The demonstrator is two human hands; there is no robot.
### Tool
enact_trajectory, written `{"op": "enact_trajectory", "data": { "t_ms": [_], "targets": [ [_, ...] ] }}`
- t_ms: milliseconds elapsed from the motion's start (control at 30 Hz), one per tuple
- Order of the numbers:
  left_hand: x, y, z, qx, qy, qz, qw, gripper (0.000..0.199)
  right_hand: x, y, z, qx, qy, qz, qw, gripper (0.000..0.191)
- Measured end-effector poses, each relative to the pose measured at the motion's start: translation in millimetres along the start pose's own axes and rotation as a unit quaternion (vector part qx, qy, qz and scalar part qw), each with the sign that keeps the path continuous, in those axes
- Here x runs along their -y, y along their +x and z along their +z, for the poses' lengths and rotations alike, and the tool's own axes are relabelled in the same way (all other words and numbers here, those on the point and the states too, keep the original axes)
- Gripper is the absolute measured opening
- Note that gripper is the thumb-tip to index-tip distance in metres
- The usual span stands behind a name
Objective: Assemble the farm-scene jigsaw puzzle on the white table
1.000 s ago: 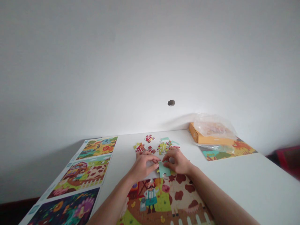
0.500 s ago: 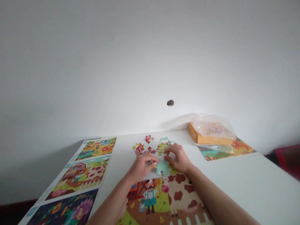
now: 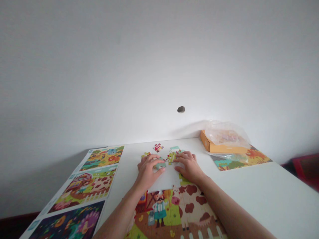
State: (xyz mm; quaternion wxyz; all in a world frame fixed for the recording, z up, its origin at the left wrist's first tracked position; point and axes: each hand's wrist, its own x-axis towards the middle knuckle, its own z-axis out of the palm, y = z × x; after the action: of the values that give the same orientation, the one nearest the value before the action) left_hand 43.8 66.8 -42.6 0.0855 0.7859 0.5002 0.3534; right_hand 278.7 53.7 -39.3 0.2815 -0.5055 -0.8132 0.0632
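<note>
Piece-sorting step, seemingly; left hand (image 3: pixel 147 172) over pale-green piece (image 3: pixel 160 164), can't tell if fingers clamp it; right hand (image 3: pixel 189 166), fingers apart by yellow-green pieces (image 3: pixel 170 158); next move likely needs careful alignment.

A plain room, probably in a home: a white table (image 3: pixel 249 189) meets a pale wall (image 3: pixel 149 66) with a small hole (image 3: pixel 181 109), and carries a cartoon farm jigsaw (image 3: pixel 170 217), illustrated sheets (image 3: pixel 86 187) and an orange box (image 3: pixel 219 148).
</note>
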Motion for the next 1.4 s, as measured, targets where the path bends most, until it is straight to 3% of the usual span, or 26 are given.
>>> {"op": "enact_trajectory", "data": {
  "t_ms": [100, 300, 467, 567, 667, 733, 933, 1133, 1300, 1400],
  "targets": [
    [-5, -2, -0.4, 0.046, 0.021, 0.002, 0.999, 0.016, -1, 1, 0, -0.016, 0.013, 0.000, 1.000, 0.023],
    [-2, -2, 1.9, 0.039, 0.027, -0.012, 0.999, 0.019, -2, 2, 1, -0.024, 0.018, 0.009, 1.000, 0.017],
    [-6, -2, -1.2, 0.041, 0.019, -0.003, 0.999, 0.027, 3, 3, -2, -0.035, 0.044, -0.034, 0.998, 0.009],
    [-8, -3, -1.7, 0.049, 0.002, 0.002, 0.999, 0.040, 7, 3, -7, -0.092, 0.062, -0.063, 0.992, 0.009],
    [-9, -5, -0.7, 0.080, -0.012, 0.009, 0.997, 0.047, 7, 3, -10, -0.172, 0.074, -0.034, 0.982, 0.016],
    [-9, -6, -0.1, 0.096, -0.024, 0.017, 0.995, 0.050, 7, 3, -11, -0.193, 0.095, -0.018, 0.976, 0.018],
    [-11, -5, -0.5, 0.113, -0.069, 0.030, 0.991, 0.052, 9, 3, -5, -0.171, 0.154, -0.005, 0.973, 0.019],
    [-12, -4, 0.5, 0.109, -0.084, 0.047, 0.989, 0.021, 10, 3, -3, -0.128, 0.175, -0.005, 0.976, 0.017],
    [-16, -5, -2.4, 0.103, -0.085, 0.048, 0.990, 0.024, 14, 2, -5, -0.143, 0.195, -0.009, 0.970, 0.018],
    [-21, -5, -6.0, 0.112, -0.077, 0.042, 0.990, 0.017, 18, 0, -7, -0.141, 0.205, -0.014, 0.969, 0.021]
  ]
}}
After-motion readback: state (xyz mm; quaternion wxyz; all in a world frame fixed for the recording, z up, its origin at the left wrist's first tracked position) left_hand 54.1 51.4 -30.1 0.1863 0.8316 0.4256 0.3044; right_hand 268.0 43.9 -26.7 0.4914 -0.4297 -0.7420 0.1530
